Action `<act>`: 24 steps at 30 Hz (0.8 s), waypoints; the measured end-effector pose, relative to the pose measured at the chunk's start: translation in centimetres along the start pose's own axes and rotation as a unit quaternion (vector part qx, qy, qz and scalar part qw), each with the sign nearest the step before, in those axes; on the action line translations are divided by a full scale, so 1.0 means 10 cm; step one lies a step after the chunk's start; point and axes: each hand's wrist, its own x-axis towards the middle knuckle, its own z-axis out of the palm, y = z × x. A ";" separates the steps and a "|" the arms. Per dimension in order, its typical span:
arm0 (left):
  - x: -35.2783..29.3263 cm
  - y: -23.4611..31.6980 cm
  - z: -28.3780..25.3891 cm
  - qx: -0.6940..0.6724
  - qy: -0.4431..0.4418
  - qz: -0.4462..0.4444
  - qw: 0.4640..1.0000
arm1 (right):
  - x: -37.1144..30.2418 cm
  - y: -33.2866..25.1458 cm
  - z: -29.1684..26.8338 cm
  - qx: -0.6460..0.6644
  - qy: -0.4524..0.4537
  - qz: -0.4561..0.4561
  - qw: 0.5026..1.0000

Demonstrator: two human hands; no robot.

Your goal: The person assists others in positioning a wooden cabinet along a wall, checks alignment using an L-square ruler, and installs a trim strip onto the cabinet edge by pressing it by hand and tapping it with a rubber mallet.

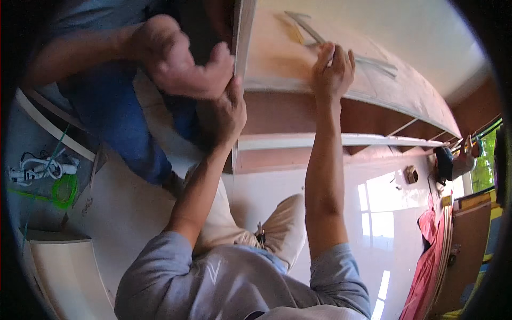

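My left hand (230,113) is closed on the edge of a pale upright panel (242,42), with part of its fingers hidden. Close against it is another person's hand (186,66), blurred, its arm reaching in from the left. My right hand (335,72) is raised over the pale wooden surface of a long cabinet (277,61). Its fingers are curled together around something too small to make out. Just beyond this hand, grey metal strips (376,66) lie at an angle on the surface, with a yellow piece (294,31) beside them.
Open compartments (368,117) run along the cabinet. At left lie a green hose coil (65,189), white cabling (40,168) and a pale board (64,261). Pink cloth (426,229), brown boards (469,250) and another person (461,160) are at right.
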 end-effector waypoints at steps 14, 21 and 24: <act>-0.05 0.16 -0.06 0.061 0.007 -0.003 0.998 | -0.04 -0.10 0.14 0.012 0.041 -0.026 0.999; -0.12 0.42 -0.13 -0.039 -0.014 -0.027 0.999 | -0.06 -0.05 0.07 0.046 -0.007 -0.026 0.999; -0.33 -0.04 -0.03 -0.106 -0.071 -0.059 0.990 | -0.05 -0.11 0.01 0.017 -0.078 0.037 0.996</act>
